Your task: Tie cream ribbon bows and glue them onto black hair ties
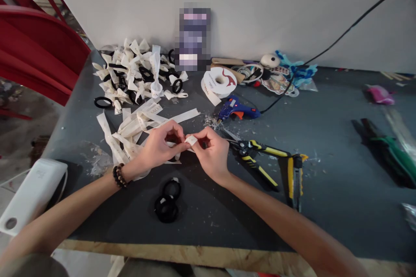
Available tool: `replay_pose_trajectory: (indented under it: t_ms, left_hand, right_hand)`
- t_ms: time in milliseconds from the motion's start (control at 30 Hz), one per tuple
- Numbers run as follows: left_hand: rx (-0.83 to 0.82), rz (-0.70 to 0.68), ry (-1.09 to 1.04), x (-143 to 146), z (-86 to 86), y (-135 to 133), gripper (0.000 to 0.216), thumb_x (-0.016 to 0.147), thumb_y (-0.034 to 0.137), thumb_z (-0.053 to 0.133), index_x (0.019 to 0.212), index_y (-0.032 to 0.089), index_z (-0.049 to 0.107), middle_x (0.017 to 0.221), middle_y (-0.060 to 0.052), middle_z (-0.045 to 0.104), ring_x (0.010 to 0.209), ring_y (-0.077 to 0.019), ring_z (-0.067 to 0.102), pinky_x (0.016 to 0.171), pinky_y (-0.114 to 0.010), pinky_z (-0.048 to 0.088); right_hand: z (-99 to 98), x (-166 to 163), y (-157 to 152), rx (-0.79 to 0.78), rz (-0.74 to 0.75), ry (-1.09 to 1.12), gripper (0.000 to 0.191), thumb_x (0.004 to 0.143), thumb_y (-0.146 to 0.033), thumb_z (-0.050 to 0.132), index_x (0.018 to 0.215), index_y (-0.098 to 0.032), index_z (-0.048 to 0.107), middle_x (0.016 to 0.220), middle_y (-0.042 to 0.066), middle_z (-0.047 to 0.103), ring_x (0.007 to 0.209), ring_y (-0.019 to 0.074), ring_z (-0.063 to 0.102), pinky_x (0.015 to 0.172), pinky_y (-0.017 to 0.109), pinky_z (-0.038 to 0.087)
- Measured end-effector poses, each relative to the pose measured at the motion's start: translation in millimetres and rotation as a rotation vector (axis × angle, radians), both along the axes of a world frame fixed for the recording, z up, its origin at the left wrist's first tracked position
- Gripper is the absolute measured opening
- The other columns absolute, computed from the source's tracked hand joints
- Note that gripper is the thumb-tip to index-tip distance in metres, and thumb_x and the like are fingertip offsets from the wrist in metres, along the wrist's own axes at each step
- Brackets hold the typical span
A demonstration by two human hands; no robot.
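Note:
Over the middle of the table, my left hand (pixel 160 145) and my right hand (pixel 212 151) meet, fingertips pinched on a cream ribbon (pixel 191 140). A folded bit of the ribbon shows between the thumbs; the rest is partly hidden by the fingers. Beside my left hand lie loose cut ribbon strips (pixel 130 132). Several black hair ties (pixel 166 209) rest on the table below my hands. Beyond the strips is a heap of cream ribbon bows on black hair ties (pixel 133 71). A blue glue gun (pixel 238 109) lies just past my right hand.
A ribbon spool (pixel 209 78) and a blurred-out upright device (pixel 194 39) stand near the wall. Right of my hands lie yellow-black pliers (pixel 260 156) and a utility knife (pixel 295 179). A black cord (pixel 344 26) runs to the glue gun. A white power bank (pixel 34 194) sits left.

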State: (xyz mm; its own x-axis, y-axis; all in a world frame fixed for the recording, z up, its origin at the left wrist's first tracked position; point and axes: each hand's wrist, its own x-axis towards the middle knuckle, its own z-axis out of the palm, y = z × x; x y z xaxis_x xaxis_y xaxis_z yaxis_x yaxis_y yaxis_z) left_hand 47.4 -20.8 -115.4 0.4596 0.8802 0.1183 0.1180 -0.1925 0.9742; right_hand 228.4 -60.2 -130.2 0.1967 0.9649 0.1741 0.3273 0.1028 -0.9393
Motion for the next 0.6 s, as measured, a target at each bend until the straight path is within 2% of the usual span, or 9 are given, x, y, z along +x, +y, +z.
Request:
replay_pose_trajectory:
  t_ms: [133, 233, 333, 467, 600]
  left_hand:
    - [0.088, 0.018, 0.069, -0.4, -0.9, 0.4, 0.018, 0.095, 0.031, 0.076, 0.102, 0.018, 0.065, 0.084, -0.003, 0.069, 0.072, -0.0124, 0.066, 0.065, -0.024, 0.053]
    - [0.13, 0.068, 0.137, 0.1, 0.1, 1.0, 0.011, 0.099, 0.027, 0.07, 0.105, 0.018, 0.069, 0.085, -0.004, 0.072, 0.073, -0.0129, 0.067, 0.062, -0.023, 0.05]
    - [0.115, 0.111, 0.154, 1.5, 1.5, 1.2, 0.012, 0.098, 0.022, 0.069, 0.109, 0.018, 0.067, 0.09, -0.005, 0.073, 0.077, -0.0141, 0.069, 0.063, -0.023, 0.053]
    - [0.136, 0.055, 0.097, 2.0, 3.2, -0.5, 0.019, 0.098, 0.021, 0.069, 0.116, 0.018, 0.064, 0.093, -0.006, 0.073, 0.079, -0.0148, 0.07, 0.065, -0.024, 0.054]
    - [0.121, -0.029, 0.045, 0.2, 4.9, -2.4, 0.026, 0.098, 0.026, 0.071, 0.121, 0.018, 0.063, 0.092, -0.006, 0.072, 0.08, -0.0146, 0.07, 0.068, -0.024, 0.055]
  right_hand:
    - [1.4, 0.1, 0.2, 0.04, 0.012, -0.034, 0.008, 0.088, -0.029, 0.077, 0.088, -0.023, 0.072, 0.078, -0.002, 0.074, 0.066, 0.0145, 0.064, 0.065, 0.029, 0.05]
    - [0.4, 0.2, 0.7, 0.075, 0.038, -0.039, 0.011, 0.089, -0.026, 0.077, 0.1, -0.024, 0.074, 0.087, 0.0, 0.076, 0.075, 0.0159, 0.068, 0.07, 0.03, 0.053]
    - [-0.2, 0.1, 0.9, 0.084, 0.05, -0.042, 0.009, 0.093, -0.028, 0.074, 0.102, -0.025, 0.074, 0.089, 0.001, 0.076, 0.076, 0.0166, 0.069, 0.071, 0.031, 0.054]
    - [1.0, 0.4, 0.8, 0.086, 0.029, -0.058, 0.008, 0.095, -0.031, 0.07, 0.1, -0.025, 0.073, 0.092, 0.001, 0.076, 0.075, 0.017, 0.068, 0.07, 0.031, 0.055]
    - [3.0, 0.7, -0.1, 0.088, 0.036, -0.064, 0.008, 0.091, -0.031, 0.074, 0.094, -0.025, 0.071, 0.086, 0.0, 0.075, 0.07, 0.0162, 0.065, 0.068, 0.03, 0.055]
